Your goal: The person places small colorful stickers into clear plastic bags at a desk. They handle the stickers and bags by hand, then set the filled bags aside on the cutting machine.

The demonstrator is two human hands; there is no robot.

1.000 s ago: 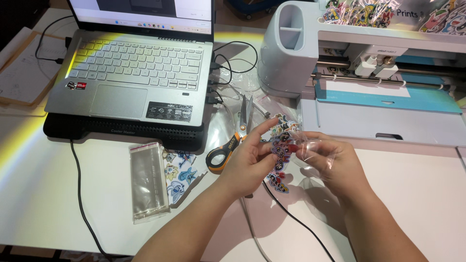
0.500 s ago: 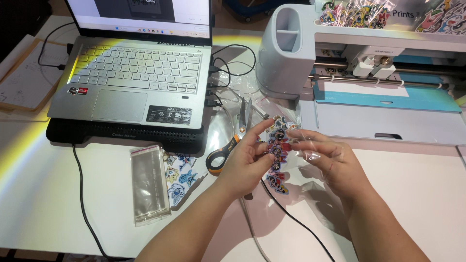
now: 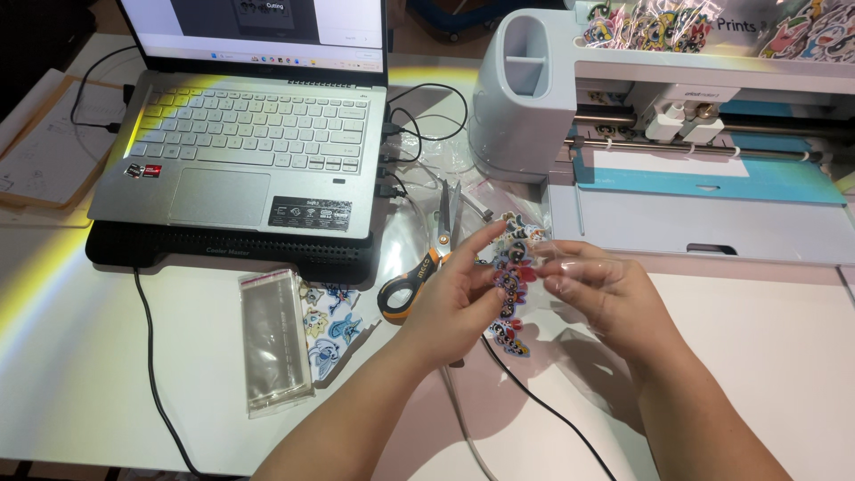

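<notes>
My left hand (image 3: 454, 298) pinches a small stack of colourful cartoon stickers (image 3: 509, 278) above the white table (image 3: 107, 374). My right hand (image 3: 606, 294) holds a clear plastic sleeve (image 3: 559, 258) against the stickers from the right. Both hands meet over the table's middle, just in front of the cutting machine (image 3: 677, 134). Orange-handled scissors (image 3: 419, 272) lie shut just left of my left hand.
A silver laptop (image 3: 240, 151) on a black cooling pad stands at the back left. Several clear sleeves (image 3: 272, 338) and loose blue stickers (image 3: 329, 325) lie left of the hands. Black cables (image 3: 147, 356) run across the table. Papers (image 3: 44, 151) lie at the far left.
The hands have stayed in the same place; the stickers and sleeve have shifted only slightly between the fingers.
</notes>
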